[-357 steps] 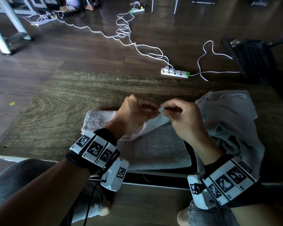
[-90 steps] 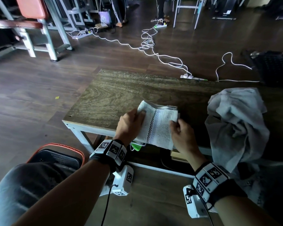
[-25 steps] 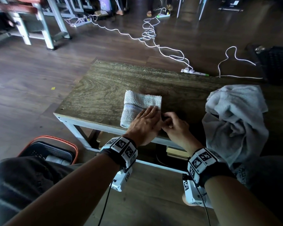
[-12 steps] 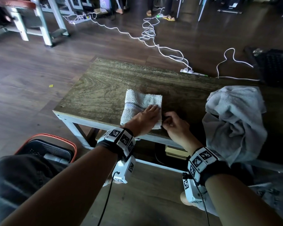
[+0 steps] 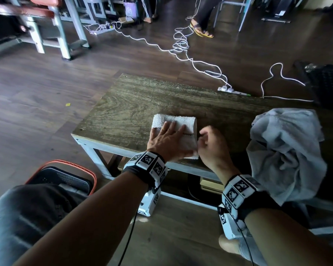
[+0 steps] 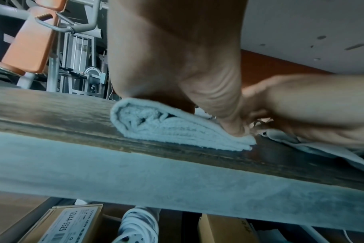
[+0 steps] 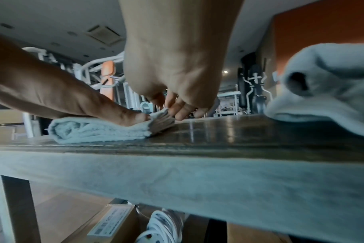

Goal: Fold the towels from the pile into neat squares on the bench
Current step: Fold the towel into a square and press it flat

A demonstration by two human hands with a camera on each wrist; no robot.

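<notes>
Pressing flat, the left hand (image 5: pixel 168 140) was laid with straight, spread fingers (image 5: pixel 173 126) on the small folded white terry towel (image 5: pixel 188 122) near the front edge of the dark wood-grain counter (image 5: pixel 127 110), probably so the layers wouldn't spring open. The right hand (image 5: pixel 212 145) was curled at the towel's right edge, apparently pinching and squaring it. A rumpled grey towel pile (image 5: pixel 284 150) was left waiting further right.

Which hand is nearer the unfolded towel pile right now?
Right. The right hand is between the folded towel and the pile; the left hand presses flat on the folded towel.
</notes>
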